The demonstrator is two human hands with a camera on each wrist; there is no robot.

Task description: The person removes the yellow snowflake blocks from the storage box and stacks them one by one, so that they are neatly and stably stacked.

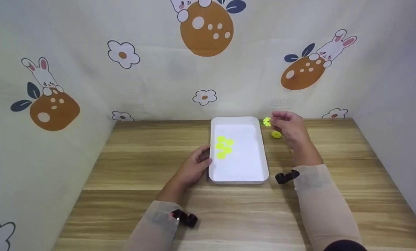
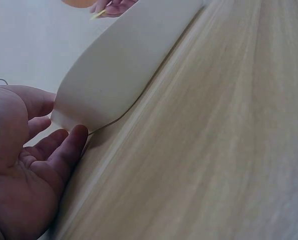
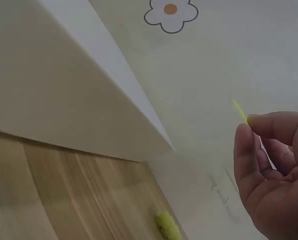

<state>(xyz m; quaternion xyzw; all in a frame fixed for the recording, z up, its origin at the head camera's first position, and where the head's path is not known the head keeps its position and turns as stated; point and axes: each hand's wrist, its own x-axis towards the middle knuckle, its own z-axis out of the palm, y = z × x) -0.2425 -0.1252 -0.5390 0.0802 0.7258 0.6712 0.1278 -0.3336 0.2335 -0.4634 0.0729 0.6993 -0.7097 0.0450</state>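
My right hand [image 1: 291,127] is raised beyond the tray's right side, thumb and fingertip pinching a thin yellow notched disc [image 1: 267,121]. In the right wrist view that disc [image 3: 240,110] shows edge-on. Below that hand, more yellow [image 1: 276,134] lies on the table; it looks thick and bumpy in the right wrist view [image 3: 168,226]. A white rectangular tray [image 1: 244,180] stands in the middle, with several yellow discs [image 1: 221,155] along its left half. My left hand [image 1: 193,167] rests at the tray's left side, fingertips and thumb touching the outer wall [image 2: 106,70].
The wood-grain table [image 1: 135,174] extends on both sides of the tray. A pale cloth wall [image 1: 159,83] with rabbit, orange and flower prints rises along the table's back edge, and similar cloth encloses both sides. Small dark cameras [image 1: 184,218] are strapped at both wrists.
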